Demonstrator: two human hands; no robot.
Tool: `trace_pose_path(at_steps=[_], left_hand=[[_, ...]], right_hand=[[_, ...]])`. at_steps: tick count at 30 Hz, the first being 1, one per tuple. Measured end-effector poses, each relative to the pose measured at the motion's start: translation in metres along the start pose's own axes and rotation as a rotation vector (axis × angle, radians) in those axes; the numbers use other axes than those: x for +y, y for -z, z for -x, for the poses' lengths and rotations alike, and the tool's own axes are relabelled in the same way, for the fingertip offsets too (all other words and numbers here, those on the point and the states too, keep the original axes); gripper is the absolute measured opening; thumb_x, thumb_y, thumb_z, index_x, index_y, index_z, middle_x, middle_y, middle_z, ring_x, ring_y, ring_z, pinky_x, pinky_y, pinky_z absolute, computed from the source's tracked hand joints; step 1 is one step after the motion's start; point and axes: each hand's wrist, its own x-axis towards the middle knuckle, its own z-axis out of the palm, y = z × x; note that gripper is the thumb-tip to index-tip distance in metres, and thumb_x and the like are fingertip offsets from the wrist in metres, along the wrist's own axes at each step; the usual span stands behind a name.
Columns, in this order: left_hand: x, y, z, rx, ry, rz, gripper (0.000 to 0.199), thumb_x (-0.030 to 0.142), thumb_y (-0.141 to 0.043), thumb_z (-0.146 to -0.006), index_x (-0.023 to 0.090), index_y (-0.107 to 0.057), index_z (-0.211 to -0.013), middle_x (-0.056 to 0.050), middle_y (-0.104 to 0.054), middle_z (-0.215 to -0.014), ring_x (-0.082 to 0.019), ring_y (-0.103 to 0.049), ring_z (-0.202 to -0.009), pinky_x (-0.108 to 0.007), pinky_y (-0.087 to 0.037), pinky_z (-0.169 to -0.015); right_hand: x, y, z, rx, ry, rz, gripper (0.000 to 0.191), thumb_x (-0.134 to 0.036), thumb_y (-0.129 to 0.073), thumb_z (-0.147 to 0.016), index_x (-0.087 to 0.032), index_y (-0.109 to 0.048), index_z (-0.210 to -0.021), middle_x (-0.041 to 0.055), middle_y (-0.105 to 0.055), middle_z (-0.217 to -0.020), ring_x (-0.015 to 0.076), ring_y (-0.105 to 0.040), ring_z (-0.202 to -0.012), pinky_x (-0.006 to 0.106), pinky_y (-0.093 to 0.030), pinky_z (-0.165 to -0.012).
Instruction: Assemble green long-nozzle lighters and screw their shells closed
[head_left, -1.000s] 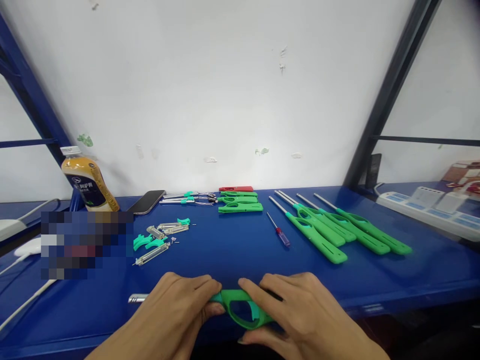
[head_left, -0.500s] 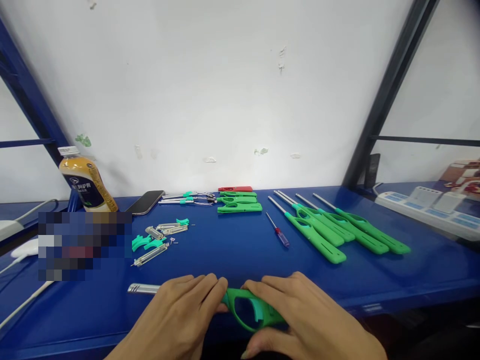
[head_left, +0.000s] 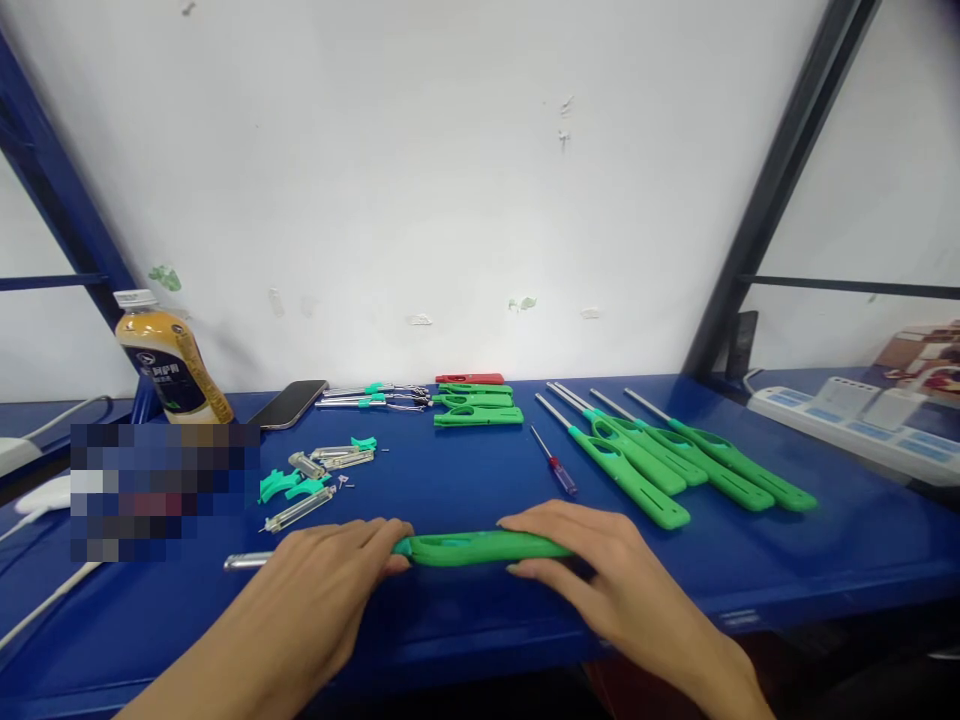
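Observation:
A green long-neck lighter lies level between my two hands, turned edge-up, its metal tube pointing left. My left hand is closed around the neck, where the tube meets the teal collar. My right hand grips the handle end between thumb and fingers. Beyond the hands lies a screwdriver with a clear purple and red handle. Several more green lighters lie on the right with their tubes pointing away.
On the blue table lie clear fuel tanks and teal triggers at left. Behind them are metal tubes with wires, green casings, a red casing, a phone and a bottle. A power strip stands right.
Both hands have moved up and away from the table's front edge with the lighter. It has rolled from its flat side onto its edge, and my hands are farther apart.

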Motion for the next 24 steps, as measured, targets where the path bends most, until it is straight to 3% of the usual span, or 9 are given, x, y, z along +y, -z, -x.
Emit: trace_pose_path(at_steps=[2,4,7,9,11,18,24], left_hand=[[0.0,-0.003,0.002,0.0,0.007,0.039,0.055,0.001,-0.043,-0.097,0.029,-0.059,-0.142,-0.005,-0.078,-0.126,-0.022,-0.077,-0.11,-0.03,-0.058,-0.091],[0.005,-0.002,0.001,0.022,-0.009,0.077,0.043,0.012,-0.048,-0.104,0.03,-0.058,-0.141,-0.004,-0.076,-0.129,-0.022,-0.076,-0.11,-0.03,-0.058,-0.09],[0.016,0.002,-0.006,-0.015,0.002,0.161,0.022,0.022,-0.047,-0.11,0.028,-0.066,-0.119,-0.001,-0.076,-0.106,-0.019,-0.075,-0.084,-0.027,-0.053,-0.073],[0.021,0.006,-0.01,-0.066,0.02,0.212,0.027,0.018,-0.042,-0.111,0.026,-0.066,-0.104,0.001,-0.071,-0.09,-0.016,-0.069,-0.071,-0.028,-0.046,-0.064],[0.023,0.008,-0.013,-0.088,0.038,0.228,0.031,0.018,-0.039,-0.112,0.025,-0.065,-0.098,0.001,-0.067,-0.086,-0.017,-0.066,-0.07,-0.029,-0.043,-0.063],[0.028,0.003,-0.019,-0.084,0.124,0.246,0.037,0.021,-0.03,-0.113,0.023,-0.066,-0.105,-0.004,-0.063,-0.104,-0.021,-0.064,-0.089,-0.034,-0.052,-0.079],[0.022,-0.01,-0.019,0.058,0.102,0.176,0.027,0.021,-0.042,-0.111,0.023,-0.069,-0.115,-0.005,-0.066,-0.104,-0.023,-0.065,-0.093,-0.038,-0.054,-0.087]], right_hand=[[0.003,0.002,-0.003,0.02,-0.039,-0.077,0.02,-0.038,-0.068,-0.104,-0.03,-0.078,-0.12,-0.0009,-0.082,-0.117,0.0205,-0.077,-0.106,0.027,-0.056,-0.097],[0.003,0.004,-0.002,0.019,-0.057,-0.113,0.016,-0.037,-0.069,-0.104,-0.03,-0.08,-0.113,-0.0021,-0.083,-0.115,0.0209,-0.078,-0.105,0.026,-0.056,-0.096],[0.003,0.004,0.001,-0.009,-0.047,-0.11,0.015,-0.036,-0.067,-0.105,-0.031,-0.081,-0.109,-0.0033,-0.083,-0.113,0.0206,-0.078,-0.101,0.025,-0.055,-0.092],[0.003,0.004,0.002,-0.026,-0.047,-0.082,0.016,-0.037,-0.067,-0.105,-0.031,-0.081,-0.109,-0.0033,-0.083,-0.114,0.0212,-0.078,-0.102,0.026,-0.054,-0.091],[0.003,0.005,0.002,-0.037,-0.061,-0.064,0.018,-0.041,-0.065,-0.106,-0.031,-0.08,-0.108,-0.0024,-0.083,-0.114,0.0223,-0.077,-0.105,0.027,-0.053,-0.089],[0.001,0.002,-0.008,-0.101,-0.158,-0.086,0.019,-0.043,-0.065,-0.106,-0.03,-0.077,-0.099,-0.003,-0.076,-0.099,0.0184,-0.07,-0.093,0.029,-0.048,-0.085],[0.004,-0.003,-0.006,-0.067,-0.185,-0.092,0.015,-0.037,-0.065,-0.106,-0.034,-0.074,-0.118,-0.0016,-0.073,-0.117,0.0205,-0.069,-0.108,0.033,-0.048,-0.097]])
